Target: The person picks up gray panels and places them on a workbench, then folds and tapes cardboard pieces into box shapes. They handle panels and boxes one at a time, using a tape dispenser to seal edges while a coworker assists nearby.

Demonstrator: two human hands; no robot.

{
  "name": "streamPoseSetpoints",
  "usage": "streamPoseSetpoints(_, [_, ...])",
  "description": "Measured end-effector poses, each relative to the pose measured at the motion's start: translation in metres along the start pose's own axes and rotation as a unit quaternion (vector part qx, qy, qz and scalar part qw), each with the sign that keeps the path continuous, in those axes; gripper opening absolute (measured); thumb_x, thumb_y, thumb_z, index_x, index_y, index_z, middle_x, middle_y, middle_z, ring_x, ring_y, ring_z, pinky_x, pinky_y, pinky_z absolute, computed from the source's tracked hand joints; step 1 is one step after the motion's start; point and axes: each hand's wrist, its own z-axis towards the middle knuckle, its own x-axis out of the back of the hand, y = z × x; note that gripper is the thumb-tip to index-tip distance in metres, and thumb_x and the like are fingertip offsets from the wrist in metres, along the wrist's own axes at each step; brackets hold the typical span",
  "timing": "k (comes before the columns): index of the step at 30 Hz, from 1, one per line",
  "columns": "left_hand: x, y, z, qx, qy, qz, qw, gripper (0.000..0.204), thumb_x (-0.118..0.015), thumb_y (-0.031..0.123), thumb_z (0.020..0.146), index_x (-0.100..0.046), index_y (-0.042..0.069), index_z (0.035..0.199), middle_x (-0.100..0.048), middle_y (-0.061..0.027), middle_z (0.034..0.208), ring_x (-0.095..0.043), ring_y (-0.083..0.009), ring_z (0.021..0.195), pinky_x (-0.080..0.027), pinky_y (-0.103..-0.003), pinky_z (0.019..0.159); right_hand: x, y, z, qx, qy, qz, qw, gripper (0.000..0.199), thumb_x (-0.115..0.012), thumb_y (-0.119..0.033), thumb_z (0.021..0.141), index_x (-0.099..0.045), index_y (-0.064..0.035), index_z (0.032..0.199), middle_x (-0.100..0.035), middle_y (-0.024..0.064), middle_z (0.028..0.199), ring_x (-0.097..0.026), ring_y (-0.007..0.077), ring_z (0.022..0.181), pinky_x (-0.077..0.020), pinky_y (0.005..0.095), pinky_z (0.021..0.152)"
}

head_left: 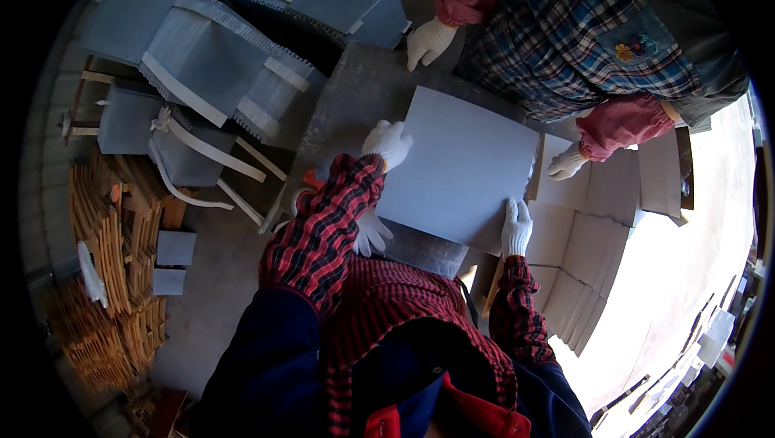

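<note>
Gloved hands point(517, 228) at grey sheet point(460, 167) edges

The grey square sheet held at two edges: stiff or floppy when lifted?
Probably stiff: the grey sheet stays flat between the left hand and the right hand, with no sag. Its thin look suggests it is fairly light. The gloves likely help against slipping.
</note>
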Motion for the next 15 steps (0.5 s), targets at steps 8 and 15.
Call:
streamPoseSetpoints(8, [-0.039,-0.032,-0.044,0.037,0.006,-0.158,0.987,0.084,-0.058,0.051,0.092,-0.027,0.007,0.157,-0.035,-0.0232,0.158,-0.041,-0.0417,0.141,-0.035,-0.045,0.116,-0.006,0.001,-0.002,-0.008,-0.008,-0.211,0.978,0.044,-0.052,-0.044,0.101,-0.064,-0.0063,0.122,-0.070,0.0244,0.103,-0.067,0.0444,0.093,-0.0536,0.0482,0.081])
streamPoseSetpoints(15, [-0.057,-0.012,-0.053,0.113,-0.054,-0.315,0.941,0.094,-0.063,0.047,0.093,-0.015,0.004,0.161,-0.027,-0.0189,0.164,-0.032,-0.0285,0.149,-0.028,-0.035,0.119,0.080,0.017,-0.002,0.003,0.078,-0.035,0.996,0.044,-0.062,-0.040,0.099,-0.068,-0.0044,0.124,-0.072,0.0119,0.109,-0.068,0.0238,0.097,-0.0531,0.0339,0.085])
